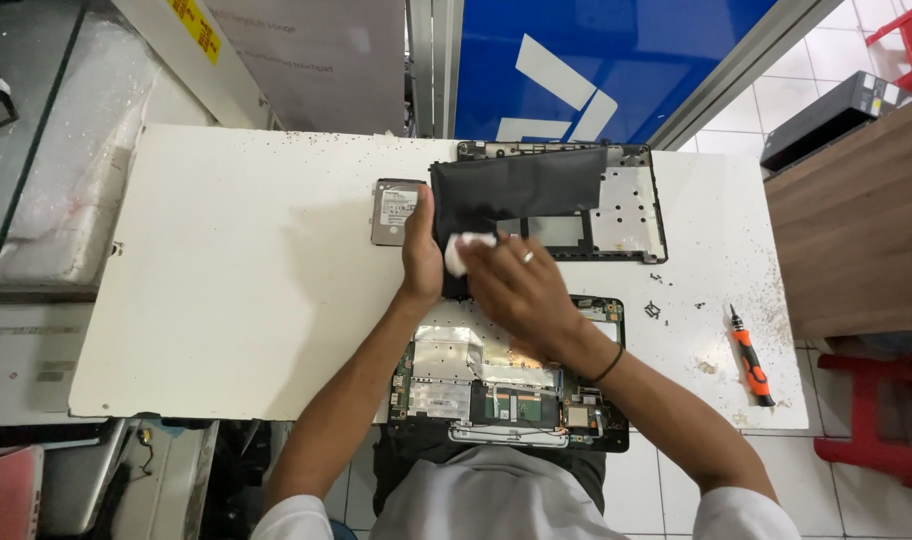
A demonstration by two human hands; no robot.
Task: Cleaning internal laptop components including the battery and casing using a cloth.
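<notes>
My left hand presses on the left edge of a black sheet that lies over a black laptop cover frame. My right hand holds a small white wad of cloth or tissue against the sheet's lower left part. There is a ring on one finger and a black band on the wrist. Under my forearms lies an opened laptop base with its circuit board and silver foil showing. A grey hard drive lies just left of my left hand.
An orange and black screwdriver lies at the right of the white table, near several small screws. A wooden counter and a red stool stand to the right. Glass shelving stands at the left.
</notes>
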